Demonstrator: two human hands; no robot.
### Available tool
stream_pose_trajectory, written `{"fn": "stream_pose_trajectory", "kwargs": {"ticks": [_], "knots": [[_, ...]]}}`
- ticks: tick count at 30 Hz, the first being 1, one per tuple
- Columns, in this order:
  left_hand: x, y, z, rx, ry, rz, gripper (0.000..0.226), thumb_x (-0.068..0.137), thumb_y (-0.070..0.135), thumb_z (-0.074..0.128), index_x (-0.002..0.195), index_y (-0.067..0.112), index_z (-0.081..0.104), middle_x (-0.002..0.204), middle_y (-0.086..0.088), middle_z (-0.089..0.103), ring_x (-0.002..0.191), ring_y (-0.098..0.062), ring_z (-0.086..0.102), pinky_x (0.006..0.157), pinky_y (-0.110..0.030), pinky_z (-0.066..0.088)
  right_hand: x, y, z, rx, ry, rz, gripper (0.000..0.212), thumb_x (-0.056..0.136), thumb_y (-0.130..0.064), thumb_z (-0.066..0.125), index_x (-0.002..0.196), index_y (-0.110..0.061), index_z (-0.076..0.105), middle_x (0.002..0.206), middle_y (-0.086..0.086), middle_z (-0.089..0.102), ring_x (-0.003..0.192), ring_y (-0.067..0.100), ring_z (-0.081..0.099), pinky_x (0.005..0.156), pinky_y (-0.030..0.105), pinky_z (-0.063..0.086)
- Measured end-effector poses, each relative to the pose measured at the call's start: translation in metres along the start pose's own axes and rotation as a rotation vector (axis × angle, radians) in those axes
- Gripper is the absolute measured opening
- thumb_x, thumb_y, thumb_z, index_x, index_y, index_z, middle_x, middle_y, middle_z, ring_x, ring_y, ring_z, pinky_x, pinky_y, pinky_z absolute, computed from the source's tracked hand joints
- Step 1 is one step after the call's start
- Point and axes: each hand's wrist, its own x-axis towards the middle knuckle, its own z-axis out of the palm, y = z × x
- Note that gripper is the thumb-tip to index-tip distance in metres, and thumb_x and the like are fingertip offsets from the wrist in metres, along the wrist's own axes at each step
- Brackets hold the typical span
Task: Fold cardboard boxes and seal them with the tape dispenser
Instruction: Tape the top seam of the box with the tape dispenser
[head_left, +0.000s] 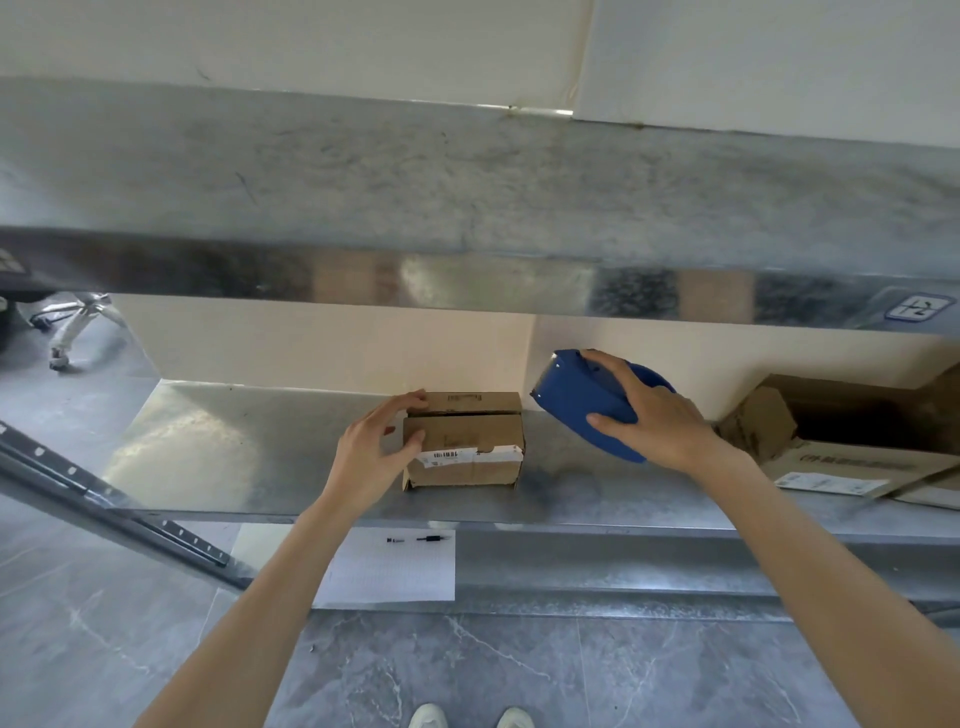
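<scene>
A small brown cardboard box (470, 439) stands on the metal shelf (234, 447), its top flaps folded down with a seam between them and a white label across its front. My left hand (376, 454) holds the box's left end, fingers on the top corner and thumb on the front face. My right hand (649, 415) grips a blue tape dispenser (576, 389), raised just right of the box with its front end tilted toward the box's top right corner.
A larger open cardboard box (852, 441) with crumpled paper lies at the shelf's right end. A metal upper shelf (467, 218) overhangs the work area. A paper sheet (395, 569) sits on a lower ledge. A slotted metal rail (114, 514) slants at the left.
</scene>
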Motion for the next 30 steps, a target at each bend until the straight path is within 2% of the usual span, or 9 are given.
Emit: {"fn": "stream_pose_trajectory", "kwargs": {"ticks": [2, 6, 8, 10, 14, 18, 22, 27, 30], "knots": [[0.001, 0.000, 0.001, -0.034, 0.009, -0.007, 0.031, 0.091, 0.017, 0.068, 0.116, 0.035, 0.063, 0.127, 0.034, 0.059, 0.115, -0.001, 0.059, 0.100, -0.033, 0.050, -0.005, -0.012, -0.008, 0.033, -0.003, -0.042, 0.066, 0.095, -0.042, 0.055, 0.140, -0.061, 0.010, 0.085, 0.004, 0.067, 0.066, 0.020, 0.062, 0.063, 0.035, 0.049], [0.002, -0.002, 0.003, -0.105, 0.020, -0.017, 0.025, 0.092, 0.012, 0.068, 0.111, 0.028, 0.066, 0.124, 0.034, 0.061, 0.115, 0.007, 0.057, 0.100, -0.028, 0.049, -0.011, -0.037, -0.015, 0.123, 0.002, -0.129, 0.074, 0.093, -0.041, 0.063, 0.139, -0.065, 0.010, 0.111, 0.002, 0.064, 0.087, 0.022, 0.062, 0.078, 0.044, 0.053], [0.002, -0.003, 0.003, -0.129, 0.012, -0.024, 0.022, 0.092, 0.012, 0.067, 0.110, 0.026, 0.067, 0.125, 0.030, 0.062, 0.115, 0.008, 0.056, 0.100, -0.025, 0.048, -0.013, -0.054, -0.017, 0.116, -0.004, -0.167, 0.074, 0.093, -0.040, 0.062, 0.139, -0.065, 0.009, 0.114, 0.001, 0.062, 0.090, 0.021, 0.061, 0.081, 0.043, 0.052], [0.003, -0.002, 0.003, -0.149, 0.011, -0.021, 0.021, 0.092, 0.011, 0.067, 0.108, 0.024, 0.068, 0.126, 0.025, 0.062, 0.114, 0.008, 0.055, 0.098, -0.023, 0.047, -0.012, -0.070, -0.017, 0.068, -0.014, -0.210, 0.073, 0.094, -0.039, 0.060, 0.139, -0.064, 0.007, 0.108, 0.000, 0.063, 0.085, 0.018, 0.060, 0.078, 0.039, 0.051], [0.003, -0.001, 0.002, -0.162, 0.032, 0.017, 0.020, 0.088, 0.006, 0.070, 0.103, 0.019, 0.071, 0.122, 0.014, 0.060, 0.112, -0.001, 0.058, 0.090, -0.017, 0.047, -0.007, -0.099, -0.009, -0.054, -0.026, -0.264, 0.067, 0.099, -0.042, 0.050, 0.145, -0.059, 0.003, 0.080, -0.009, 0.057, 0.071, 0.013, 0.057, 0.070, 0.033, 0.049], [0.003, 0.003, 0.002, -0.194, 0.025, 0.000, 0.022, 0.088, 0.005, 0.069, 0.102, 0.022, 0.071, 0.116, 0.017, 0.061, 0.108, 0.000, 0.059, 0.091, -0.022, 0.048, 0.002, -0.115, 0.001, -0.102, -0.017, -0.299, 0.062, 0.099, -0.052, 0.044, 0.145, -0.058, 0.004, 0.088, -0.007, 0.062, 0.071, 0.014, 0.059, 0.067, 0.032, 0.050], [0.004, 0.004, 0.003, -0.214, 0.031, -0.028, 0.022, 0.088, 0.006, 0.069, 0.097, 0.026, 0.068, 0.113, 0.019, 0.061, 0.103, 0.001, 0.060, 0.093, -0.030, 0.051, 0.008, -0.123, 0.009, -0.205, -0.027, -0.344, 0.057, 0.099, -0.057, 0.040, 0.146, -0.058, 0.007, 0.078, -0.008, 0.056, 0.059, 0.010, 0.053, 0.056, 0.025, 0.042], [0.004, 0.005, 0.001, -0.220, 0.028, -0.027, 0.032, 0.088, 0.006, 0.069, 0.095, 0.037, 0.065, 0.114, 0.019, 0.062, 0.105, 0.001, 0.060, 0.091, -0.026, 0.049, 0.011, -0.121, 0.009, -0.218, -0.051, -0.349, 0.055, 0.102, -0.053, 0.036, 0.144, -0.064, 0.002, 0.064, -0.003, 0.053, 0.053, 0.013, 0.050, 0.060, 0.034, 0.049], [0.006, 0.003, 0.000, -0.230, 0.010, -0.036, 0.031, 0.088, 0.006, 0.070, 0.098, 0.035, 0.066, 0.116, 0.017, 0.062, 0.106, 0.000, 0.060, 0.093, -0.030, 0.051, 0.010, -0.125, 0.006, -0.215, -0.055, -0.355, 0.057, 0.103, -0.052, 0.035, 0.141, -0.067, -0.004, 0.060, 0.000, 0.052, 0.049, 0.014, 0.045, 0.060, 0.036, 0.049]]}}
